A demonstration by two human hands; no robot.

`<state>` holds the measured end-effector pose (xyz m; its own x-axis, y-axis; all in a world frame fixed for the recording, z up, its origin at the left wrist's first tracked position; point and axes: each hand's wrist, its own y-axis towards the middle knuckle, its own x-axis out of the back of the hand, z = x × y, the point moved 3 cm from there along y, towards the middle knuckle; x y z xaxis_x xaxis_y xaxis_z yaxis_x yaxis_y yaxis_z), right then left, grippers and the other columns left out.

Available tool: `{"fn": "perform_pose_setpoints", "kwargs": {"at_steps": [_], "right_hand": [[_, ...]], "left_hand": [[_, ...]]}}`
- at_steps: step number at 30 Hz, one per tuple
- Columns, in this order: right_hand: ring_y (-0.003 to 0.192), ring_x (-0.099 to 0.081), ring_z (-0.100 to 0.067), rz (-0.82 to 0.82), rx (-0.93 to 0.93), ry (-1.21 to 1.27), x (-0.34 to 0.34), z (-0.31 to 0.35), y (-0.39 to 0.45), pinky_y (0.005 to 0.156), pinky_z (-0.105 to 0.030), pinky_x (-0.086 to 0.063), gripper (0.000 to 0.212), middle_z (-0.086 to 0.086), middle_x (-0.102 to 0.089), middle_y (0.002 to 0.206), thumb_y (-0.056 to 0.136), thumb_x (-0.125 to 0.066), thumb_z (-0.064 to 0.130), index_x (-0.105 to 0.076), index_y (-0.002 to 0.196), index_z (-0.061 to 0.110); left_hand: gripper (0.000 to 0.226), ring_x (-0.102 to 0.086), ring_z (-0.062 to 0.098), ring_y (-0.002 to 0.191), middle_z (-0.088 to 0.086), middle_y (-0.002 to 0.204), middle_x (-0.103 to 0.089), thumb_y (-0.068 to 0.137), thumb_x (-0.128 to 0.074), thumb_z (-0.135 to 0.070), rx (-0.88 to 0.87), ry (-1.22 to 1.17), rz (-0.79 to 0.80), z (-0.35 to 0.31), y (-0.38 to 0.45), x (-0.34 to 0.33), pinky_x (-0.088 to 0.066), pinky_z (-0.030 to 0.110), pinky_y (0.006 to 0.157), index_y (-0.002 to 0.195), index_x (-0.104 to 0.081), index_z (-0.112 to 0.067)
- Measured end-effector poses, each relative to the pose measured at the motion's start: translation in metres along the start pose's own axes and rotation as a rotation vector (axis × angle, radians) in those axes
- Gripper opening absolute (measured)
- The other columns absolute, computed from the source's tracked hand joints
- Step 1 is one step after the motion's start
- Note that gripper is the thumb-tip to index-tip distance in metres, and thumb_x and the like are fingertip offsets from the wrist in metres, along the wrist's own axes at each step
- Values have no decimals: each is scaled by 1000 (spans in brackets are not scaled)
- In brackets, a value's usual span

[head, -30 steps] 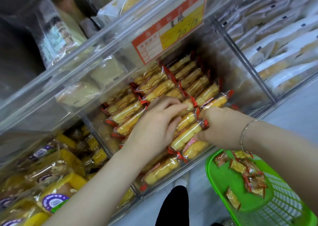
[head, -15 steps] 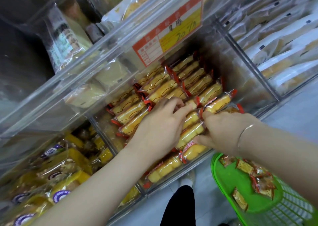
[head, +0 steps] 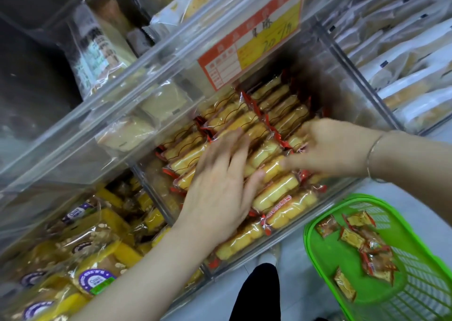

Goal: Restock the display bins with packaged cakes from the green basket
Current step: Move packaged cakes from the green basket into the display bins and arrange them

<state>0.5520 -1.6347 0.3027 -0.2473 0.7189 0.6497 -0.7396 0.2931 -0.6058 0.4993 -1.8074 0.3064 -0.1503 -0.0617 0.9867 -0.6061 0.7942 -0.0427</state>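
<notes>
- The clear display bin in the middle is packed with rows of packaged cakes, yellow in clear wrap with red ends.
- The left hand lies flat on top of the cakes, fingers straight and a little spread, holding nothing; it only presses on the wraps.
- The right hand reaches into the same bin from the right side, near the left one but not touching it. Its fingers bend down onto the cakes in the middle rows; it is blurred, so I cannot tell if it grips one or only touches.
- A thin bracelet sits on the right wrist.
- The green basket is low at the right, below the bin, with a few small packets lying on its bottom.
- A red and yellow price tag hangs on the front of the bin above.
- At the left, a lower bin holds yellow bags with purple round labels.
- At the far right, another bin holds pale wrapped pastries.
</notes>
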Motion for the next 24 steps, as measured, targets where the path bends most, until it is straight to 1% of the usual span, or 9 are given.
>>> {"fn": "perform_pose_setpoints", "kwargs": {"at_steps": [4,6,8,10,14,17,20,22,24], "right_hand": [[75,-53,-15,-141,6,459,-4,19,17,62,-24,-37,52,5,-53,80,88,-55,51,-52,123,12],[76,-53,-17,-163,13,413,-19,27,22,64,-24,-36,47,6,-51,80,86,-52,59,-53,116,22],[61,-45,-17,-265,-1,290,-28,30,24,58,-26,-34,37,3,-47,71,87,-52,57,-49,85,20],[55,-40,-16,-323,-47,238,-32,27,23,49,-25,-28,39,3,-43,63,90,-51,51,-44,70,18],[60,-45,-9,-231,-117,475,-38,16,24,49,-22,-30,27,6,-51,69,90,-54,45,-55,86,18],[66,-53,-14,-156,-129,523,-26,16,33,53,-24,-38,29,0,-58,78,85,-61,42,-56,90,14],[78,-59,-23,-349,-83,472,-7,32,50,55,-23,-39,25,-6,-61,91,84,-60,39,-57,96,17],[99,-58,-29,-466,0,487,-3,50,60,71,-24,-40,30,-9,-63,109,89,-55,41,-61,107,18],[119,-51,-28,-424,90,487,-10,65,71,88,-23,-36,39,-7,-59,126,93,-50,40,-56,125,18]], "left_hand": [[64,5,11,145,6,161,-2,99,-20,-49,151,-10,16,13,2,-9,0,31,116,153,-11,-16],[61,12,12,145,4,161,3,99,-16,-52,148,-5,52,16,1,-14,4,31,115,153,-8,-25],[58,15,12,146,1,161,6,99,-11,-56,130,9,81,17,-1,-16,6,33,116,152,-7,-33],[57,16,9,146,-4,161,6,98,-7,-58,137,20,92,20,-2,-15,8,37,118,152,-7,-37],[56,9,5,146,-7,160,-8,98,-9,-55,206,-60,37,20,8,-10,11,39,117,148,-25,-36],[37,-8,6,145,-6,153,-33,98,-30,-42,305,-212,-115,18,18,-4,6,36,117,127,-48,-28],[47,-4,8,146,-4,159,-16,99,-38,-33,332,-179,-99,23,32,-7,10,29,114,145,-32,-24],[58,2,9,147,-4,161,-4,101,-32,-39,357,-138,-26,28,44,-13,12,29,113,153,-11,-23],[61,3,10,147,-4,161,-1,101,-25,-43,378,-81,19,32,54,-18,11,30,113,154,-3,-22]]}}
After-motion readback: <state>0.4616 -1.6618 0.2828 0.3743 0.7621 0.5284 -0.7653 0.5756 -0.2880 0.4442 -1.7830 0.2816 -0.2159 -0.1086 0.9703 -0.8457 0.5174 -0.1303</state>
